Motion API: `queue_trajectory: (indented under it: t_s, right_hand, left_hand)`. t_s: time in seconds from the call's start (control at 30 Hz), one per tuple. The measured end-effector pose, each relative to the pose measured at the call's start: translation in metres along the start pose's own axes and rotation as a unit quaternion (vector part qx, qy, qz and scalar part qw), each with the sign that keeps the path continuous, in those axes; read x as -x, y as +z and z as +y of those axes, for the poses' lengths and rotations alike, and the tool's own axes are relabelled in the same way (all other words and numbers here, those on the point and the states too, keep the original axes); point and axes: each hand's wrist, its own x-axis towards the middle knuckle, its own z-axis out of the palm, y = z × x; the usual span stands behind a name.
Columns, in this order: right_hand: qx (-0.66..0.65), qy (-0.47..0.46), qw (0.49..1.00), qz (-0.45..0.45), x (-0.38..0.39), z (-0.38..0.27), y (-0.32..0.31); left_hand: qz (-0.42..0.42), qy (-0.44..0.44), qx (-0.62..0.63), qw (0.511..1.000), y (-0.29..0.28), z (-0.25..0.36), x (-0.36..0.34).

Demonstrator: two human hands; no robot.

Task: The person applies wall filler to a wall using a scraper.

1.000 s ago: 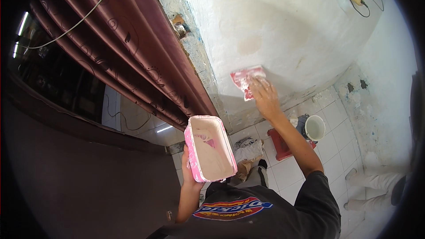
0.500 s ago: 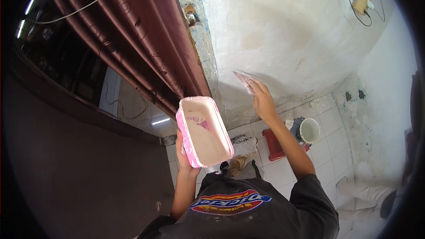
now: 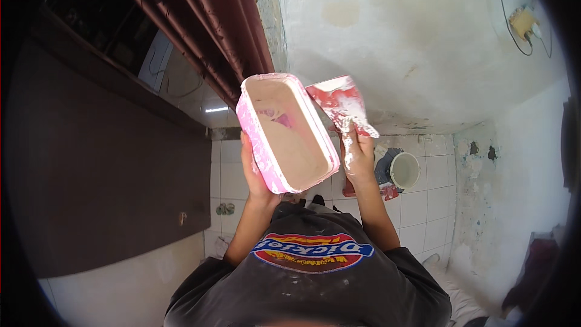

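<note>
A pink rectangular tub (image 3: 259,146) smeared with white rests tilted in my left hand (image 3: 257,178), whose fingers wrap its left side and underside. Inside it, a pale beige paste (image 3: 293,157) coats the bottom and walls. My right hand (image 3: 360,160), streaked with white, grips a red putty scraper (image 3: 345,106) covered in white paste. The scraper's broad edge is up beside the tub's right rim; whether they touch, I cannot tell. Beyond both hands rises the patched white wall (image 3: 417,54).
On the tiled floor to the right stand a white bucket (image 3: 405,170) and a red item (image 3: 389,192). A maroon curtain (image 3: 227,30) hangs at the upper left, beside a dark brown panel (image 3: 115,181). A socket adapter with cords (image 3: 523,24) is on the wall.
My right hand has come back from the wall toward the tub, turning the scraper so its coated face shows. The tub sits higher in view, and the head view has shifted.
</note>
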Motion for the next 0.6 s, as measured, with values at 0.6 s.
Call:
queue_trajectory:
  t_s: [0.6]
  right_hand:
    - [0.362, -0.064, 0.926, -0.085, -0.042, -0.066, -0.093]
  left_hand:
    - [-0.014, -0.052, 0.02, 0.998, 0.014, -0.031, 0.033]
